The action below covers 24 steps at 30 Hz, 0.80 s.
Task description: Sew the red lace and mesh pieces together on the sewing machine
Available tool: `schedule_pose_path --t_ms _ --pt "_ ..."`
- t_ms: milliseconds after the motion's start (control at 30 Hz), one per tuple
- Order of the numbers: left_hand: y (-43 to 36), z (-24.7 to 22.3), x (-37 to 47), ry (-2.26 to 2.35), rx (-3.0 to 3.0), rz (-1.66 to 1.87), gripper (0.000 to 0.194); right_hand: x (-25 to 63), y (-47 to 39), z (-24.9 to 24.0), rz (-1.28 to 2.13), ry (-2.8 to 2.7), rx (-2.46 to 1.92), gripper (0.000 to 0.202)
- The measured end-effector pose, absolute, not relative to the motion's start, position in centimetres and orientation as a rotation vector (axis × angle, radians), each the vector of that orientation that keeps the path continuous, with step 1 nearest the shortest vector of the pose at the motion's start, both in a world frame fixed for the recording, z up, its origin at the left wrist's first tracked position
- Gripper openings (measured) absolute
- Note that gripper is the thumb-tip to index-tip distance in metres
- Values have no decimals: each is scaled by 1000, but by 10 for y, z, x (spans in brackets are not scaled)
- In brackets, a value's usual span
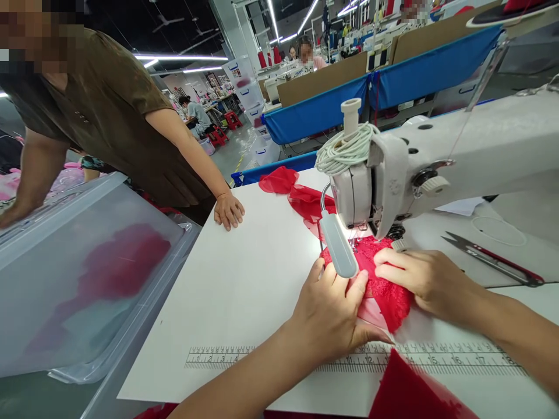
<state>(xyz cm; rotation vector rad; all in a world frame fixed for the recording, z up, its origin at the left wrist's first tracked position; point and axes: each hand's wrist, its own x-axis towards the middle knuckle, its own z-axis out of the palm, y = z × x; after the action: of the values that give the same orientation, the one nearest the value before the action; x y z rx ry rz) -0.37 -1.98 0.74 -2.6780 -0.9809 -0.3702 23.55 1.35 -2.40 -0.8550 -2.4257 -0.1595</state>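
Red lace fabric (390, 294) lies under the needle area of a white sewing machine (393, 169), with a sheer pinkish layer showing below it. My left hand (329, 311) rests on the near left side of the fabric, fingers spread and thumb stretched out to the right. Its fingertips are partly behind the grey machine lamp (339, 244). On the right side, my right hand (430, 285) has its fingers bent together on the lace, gripping its edge. Sheer red fabric (305, 201) trails away behind the needle area.
Thread snips (495, 259) lie right of my right hand. A printed ruler (279, 356) runs along the table's (227, 285) near side, with red cloth (414, 390) at the front edge. At left, a co-worker's hand (229, 210) rests on the table beside a translucent plastic bin (82, 279).
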Motion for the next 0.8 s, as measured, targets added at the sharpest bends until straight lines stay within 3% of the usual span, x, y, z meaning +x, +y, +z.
schedule_pose_path --t_ms 633,700,800 --pt "-17 6 -5 -984 -2629 -362 80 231 16 -6 -95 -2388 -904 26" --pt "-18 7 -3 -1012 -2626 -389 67 230 15 -4 -85 -2412 -914 26" --pt "-21 9 1 -1026 -2555 -469 23 230 12 -3 -96 -2442 -944 34"
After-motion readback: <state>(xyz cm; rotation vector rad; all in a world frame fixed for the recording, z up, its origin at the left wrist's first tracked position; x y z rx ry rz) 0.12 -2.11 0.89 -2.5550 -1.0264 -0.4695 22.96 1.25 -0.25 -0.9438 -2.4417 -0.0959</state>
